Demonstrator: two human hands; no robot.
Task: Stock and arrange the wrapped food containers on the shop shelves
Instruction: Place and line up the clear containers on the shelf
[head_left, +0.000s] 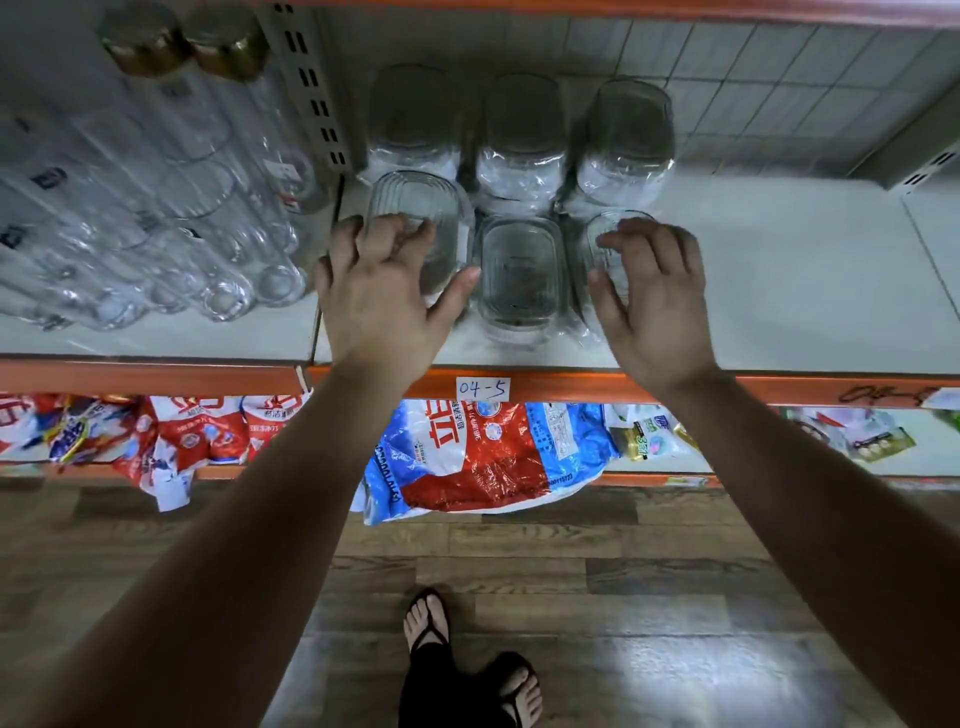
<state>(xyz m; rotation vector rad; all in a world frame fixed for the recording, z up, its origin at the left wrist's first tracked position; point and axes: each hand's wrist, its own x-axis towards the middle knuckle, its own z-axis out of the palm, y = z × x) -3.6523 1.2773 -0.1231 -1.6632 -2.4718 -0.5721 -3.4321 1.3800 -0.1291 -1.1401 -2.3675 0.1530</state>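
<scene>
Tag: white paper slip (483, 388) on the orange lip of the shelf (779, 291), handwritten "04-5". Everything below is placed relative to it.
Left hand: your left hand (379, 291) is above the tag and slightly left, clamped on the front-left container (415, 202). Fingers curl over its top, thumb along its right side.
Right hand: your right hand (654, 301) is above and right of the tag, grasping the front-right container (610, 226). Fingers curl over it, thumb on its left side. The hand hides most of it.
Middle container: (519, 275) straight above the tag, between your hands, untouched. Clear, rounded-rectangular, ribbed walls, crinkled clear film.
Back row: three taller wrapped containers (522, 135) further above the tag, against the tiled wall. Same rounded shape, glossy film bunched at the base.
Glassware: clear glasses (182, 218) up and left of the tag, small dark labels too blurred to read. Two gold caps (182, 41) are at the far top left.
Bags: glossy red, white and blue bags (467, 452) directly below the tag, large Chinese print.
Second mark: scrawl (883, 395) on the orange lip far right of the tag, starts "04-", the rest illegible.
Floor: wood-look planks (623, 571) below the tag.
</scene>
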